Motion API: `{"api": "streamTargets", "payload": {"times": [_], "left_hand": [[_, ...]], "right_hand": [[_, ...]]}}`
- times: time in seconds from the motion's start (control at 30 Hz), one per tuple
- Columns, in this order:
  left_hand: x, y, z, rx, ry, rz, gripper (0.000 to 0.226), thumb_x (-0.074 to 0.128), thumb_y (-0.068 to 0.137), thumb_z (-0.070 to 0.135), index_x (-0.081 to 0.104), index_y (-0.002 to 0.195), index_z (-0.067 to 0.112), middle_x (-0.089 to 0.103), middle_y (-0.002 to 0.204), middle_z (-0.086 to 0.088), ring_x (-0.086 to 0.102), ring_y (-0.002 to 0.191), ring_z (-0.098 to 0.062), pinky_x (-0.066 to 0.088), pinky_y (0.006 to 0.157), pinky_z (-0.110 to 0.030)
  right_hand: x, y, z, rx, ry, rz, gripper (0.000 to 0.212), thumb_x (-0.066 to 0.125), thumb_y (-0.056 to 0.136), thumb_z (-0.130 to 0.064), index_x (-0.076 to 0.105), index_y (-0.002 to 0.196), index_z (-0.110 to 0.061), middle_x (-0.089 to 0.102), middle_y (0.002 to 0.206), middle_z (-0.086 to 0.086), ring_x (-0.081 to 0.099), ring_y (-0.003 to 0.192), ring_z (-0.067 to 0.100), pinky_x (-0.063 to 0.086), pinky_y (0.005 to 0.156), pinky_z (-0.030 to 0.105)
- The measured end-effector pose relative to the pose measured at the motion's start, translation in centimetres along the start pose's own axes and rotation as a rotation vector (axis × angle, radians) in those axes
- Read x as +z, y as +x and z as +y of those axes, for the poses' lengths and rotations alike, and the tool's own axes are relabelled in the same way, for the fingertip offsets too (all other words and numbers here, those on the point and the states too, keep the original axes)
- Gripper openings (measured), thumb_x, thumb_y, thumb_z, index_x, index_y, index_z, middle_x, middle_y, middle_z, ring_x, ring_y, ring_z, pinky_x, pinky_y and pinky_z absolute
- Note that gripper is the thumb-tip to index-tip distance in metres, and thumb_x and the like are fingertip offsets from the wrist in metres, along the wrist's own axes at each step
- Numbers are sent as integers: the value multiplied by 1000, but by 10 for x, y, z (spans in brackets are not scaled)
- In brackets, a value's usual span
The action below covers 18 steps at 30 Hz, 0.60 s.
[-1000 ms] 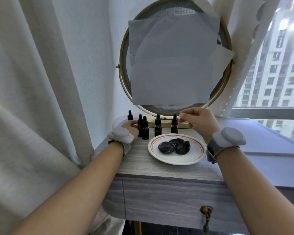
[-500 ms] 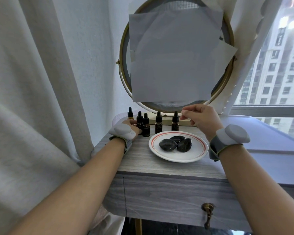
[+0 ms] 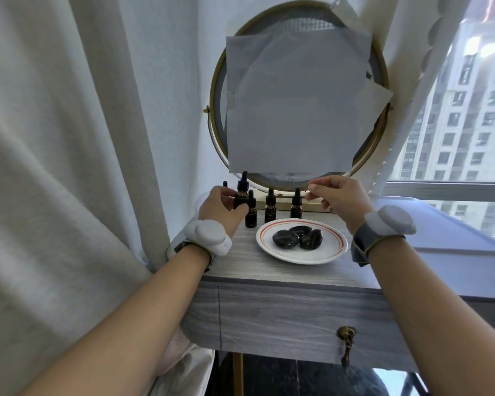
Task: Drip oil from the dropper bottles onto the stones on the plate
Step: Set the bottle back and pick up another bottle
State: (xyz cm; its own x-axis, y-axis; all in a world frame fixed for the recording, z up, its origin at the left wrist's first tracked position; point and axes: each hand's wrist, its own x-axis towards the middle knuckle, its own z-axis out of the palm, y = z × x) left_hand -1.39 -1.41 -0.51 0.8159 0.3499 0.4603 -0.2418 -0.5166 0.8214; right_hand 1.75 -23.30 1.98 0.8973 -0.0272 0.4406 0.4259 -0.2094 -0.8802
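On the grey wooden bench (image 3: 240,261): one white red-rimmed plate (image 3: 335,247), three black stones (image 3: 285,238), five dark dropper bottles (image 3: 270,207); left grip (image 3: 220,207) clasps one, right grip (image 3: 343,198) pinched, hold unclear.

Mirror (image 3: 213,115): glass mostly hidden by taped paper sheets (image 3: 295,110). Held bottle (image 3: 242,194): lower body covered by fingers of left hand (image 3: 219,208); far-left bottle (image 3: 225,184) sits behind same hand, only cap shows; labels on all bottles too small to read. Far stone (image 3: 300,230): partly hidden behind two nearer stones (image 3: 285,239); right hand (image 3: 342,200): thumb & forefinger meet, can't tell if anything is pinched; both forearms cut off at bottom edge.
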Motion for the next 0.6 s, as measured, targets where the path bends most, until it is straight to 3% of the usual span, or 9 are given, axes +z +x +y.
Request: {"api": "streamTargets", "payload": {"times": [0.1,0.27,0.33,0.4,0.6], "left_hand": [[4,-16,7,100,-103,-56,27,68,80,22,54,102,24,60,87,15,57,76,0,41,64,-12],[12,-32,14,184,-187,-157,24,70,80,19,59,100,26,63,90,17,62,76,4,45,68,-4],[13,-33,16,156,-262,-201,25,71,80,17,61,102,24,65,90,15,65,81,3,50,74,-10],[13,-32,16,128,-323,-236,26,70,81,15,62,106,20,69,95,7,68,87,-9,54,75,-17],[13,-27,14,73,-386,-307,29,76,76,16,68,104,22,72,94,3,69,86,-15,56,76,-22]], "right_hand": [[2,-10,-4,-16,11,-38,16,66,89,-15,68,101,-4,70,74,-2,54,46,-8,42,45,8],[8,-26,-11,-81,41,-82,22,72,83,-30,69,95,-12,73,73,-4,53,47,-6,40,47,8],[13,-30,-10,-72,27,-89,25,72,81,-38,69,94,-17,74,75,-4,53,49,-6,41,48,8],[17,-32,-9,-55,23,-97,25,71,81,-41,69,92,-19,73,77,-3,52,48,-6,41,48,9],[14,-34,-3,-57,130,-77,22,71,83,-35,73,92,-15,74,77,0,52,51,-2,43,51,11]]}}
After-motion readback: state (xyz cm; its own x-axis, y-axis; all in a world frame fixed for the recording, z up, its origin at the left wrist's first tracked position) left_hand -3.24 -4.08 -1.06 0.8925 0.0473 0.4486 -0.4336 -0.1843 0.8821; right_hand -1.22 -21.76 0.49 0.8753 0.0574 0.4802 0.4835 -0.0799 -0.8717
